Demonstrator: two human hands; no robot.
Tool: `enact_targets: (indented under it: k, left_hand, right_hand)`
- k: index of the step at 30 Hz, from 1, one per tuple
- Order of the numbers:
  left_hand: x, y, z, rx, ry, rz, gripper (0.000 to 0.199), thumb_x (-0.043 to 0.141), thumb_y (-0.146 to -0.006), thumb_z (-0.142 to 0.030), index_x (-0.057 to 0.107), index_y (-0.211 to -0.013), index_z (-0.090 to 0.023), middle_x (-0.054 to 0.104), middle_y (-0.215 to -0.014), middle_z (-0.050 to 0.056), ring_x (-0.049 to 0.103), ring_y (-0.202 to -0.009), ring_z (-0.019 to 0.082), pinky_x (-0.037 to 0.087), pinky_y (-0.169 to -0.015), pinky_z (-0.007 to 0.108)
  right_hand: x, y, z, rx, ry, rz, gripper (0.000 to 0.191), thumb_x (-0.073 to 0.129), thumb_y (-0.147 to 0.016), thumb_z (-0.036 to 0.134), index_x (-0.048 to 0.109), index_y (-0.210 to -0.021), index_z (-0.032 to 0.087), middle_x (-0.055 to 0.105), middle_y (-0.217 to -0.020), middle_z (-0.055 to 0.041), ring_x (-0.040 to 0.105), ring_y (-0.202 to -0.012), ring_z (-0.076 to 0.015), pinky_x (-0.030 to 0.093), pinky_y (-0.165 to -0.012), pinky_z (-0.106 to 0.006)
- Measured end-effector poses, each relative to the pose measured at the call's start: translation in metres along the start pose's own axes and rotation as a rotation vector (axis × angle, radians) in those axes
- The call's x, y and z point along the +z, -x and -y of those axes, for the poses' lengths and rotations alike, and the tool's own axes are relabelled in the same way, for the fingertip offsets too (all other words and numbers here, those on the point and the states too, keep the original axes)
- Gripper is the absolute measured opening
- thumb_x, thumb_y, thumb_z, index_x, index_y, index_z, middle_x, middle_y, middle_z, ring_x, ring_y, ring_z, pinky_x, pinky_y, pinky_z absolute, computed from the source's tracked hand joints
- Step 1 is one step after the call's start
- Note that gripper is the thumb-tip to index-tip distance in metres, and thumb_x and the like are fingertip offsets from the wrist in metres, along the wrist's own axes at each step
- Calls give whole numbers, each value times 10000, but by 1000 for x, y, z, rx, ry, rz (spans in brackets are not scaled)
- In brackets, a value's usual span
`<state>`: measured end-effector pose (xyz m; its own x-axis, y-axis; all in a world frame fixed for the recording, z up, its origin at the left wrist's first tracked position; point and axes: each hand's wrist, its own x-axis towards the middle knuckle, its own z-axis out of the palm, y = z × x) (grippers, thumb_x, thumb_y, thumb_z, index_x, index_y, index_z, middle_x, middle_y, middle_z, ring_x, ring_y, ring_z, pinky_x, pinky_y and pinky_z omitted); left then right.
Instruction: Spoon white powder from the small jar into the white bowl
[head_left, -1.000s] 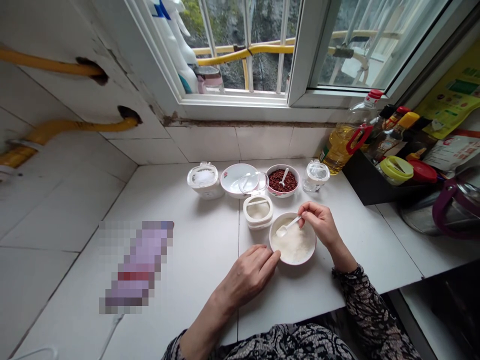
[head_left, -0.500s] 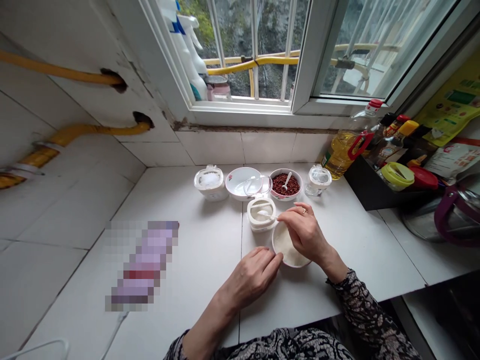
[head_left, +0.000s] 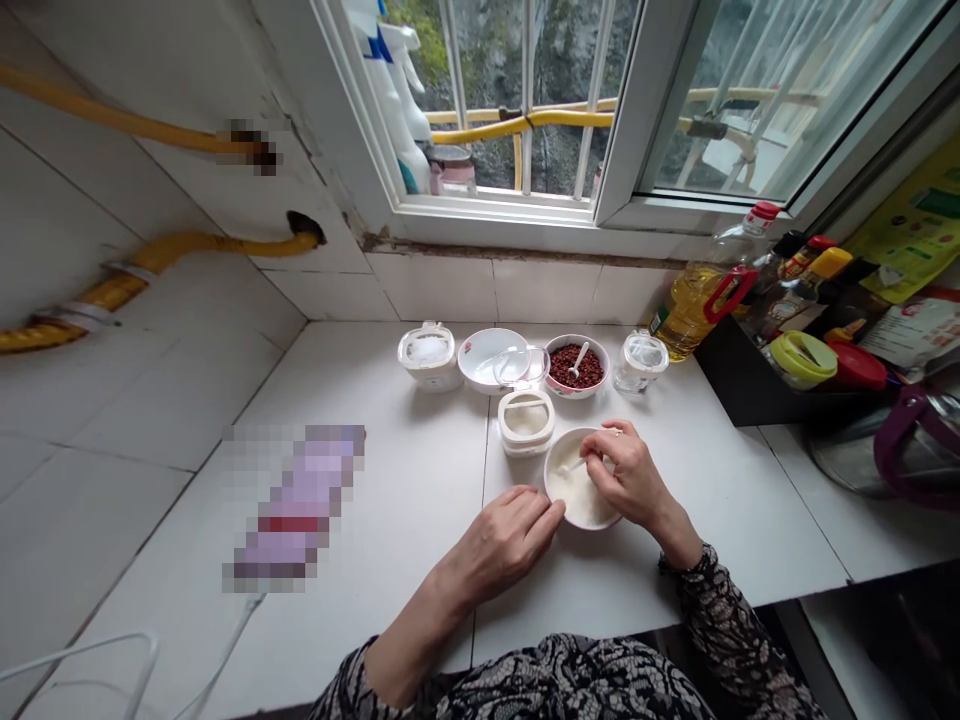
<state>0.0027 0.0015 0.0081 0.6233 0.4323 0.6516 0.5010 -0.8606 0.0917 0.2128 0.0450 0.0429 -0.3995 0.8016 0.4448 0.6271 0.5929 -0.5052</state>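
My right hand (head_left: pixel 628 475) pinches a small white spoon (head_left: pixel 573 466), its bowl end dipped into a round bowl (head_left: pixel 587 527). Pale, fine-grained stuff (head_left: pixel 583 500) covers the inside of that bowl; I cannot tell its kind. At the bowl's left rim, my left hand (head_left: pixel 508 540) is curled with its fingertips against the edge. Just behind stands a square white jar (head_left: pixel 526 443) with its clear lid (head_left: pixel 516 367) flipped up, and pale contents show inside. Part of the spoon's handle is hidden by my right fingers.
Along the wall stand a white-filled jar (head_left: pixel 429 368), an empty-looking bowl (head_left: pixel 484 385), a bowl (head_left: pixel 574 393) of dark red grains with a spoon, and a clear jar (head_left: pixel 640 362). An oil bottle (head_left: pixel 694 300) and black rack (head_left: pixel 742 385) are at right. A blurred purple object (head_left: pixel 307 490) lies left.
My right hand has moved the spoon from over the square jar down into the bowl of pale stuff. My left hand stays at the bowl's rim. The view has shifted slightly.
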Motion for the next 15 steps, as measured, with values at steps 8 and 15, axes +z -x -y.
enact_targets:
  k: [8, 15]
  left_hand:
    - [-1, 1, 2, -13, 12, 7, 216, 382, -987, -40, 580, -1031, -114, 598, -720, 21, 572, -636, 154, 576, -694, 313]
    - [0, 1, 2, -9, 18, 7, 219, 381, -992, -49, 578, -1067, -106, 635, -747, 38, 603, -657, 160, 586, -694, 326]
  right_hand:
    - [-7, 0, 0, 284, -147, -156, 164, 508, -802, 160, 632, -731, 240, 652, -603, -13, 615, -803, -230, 484, -785, -355]
    - [-5, -4, -1, 532, -483, -146, 114, 528, -762, 257, 615, -707, 208, 616, -535, 24, 574, -560, -155, 468, -629, -289]
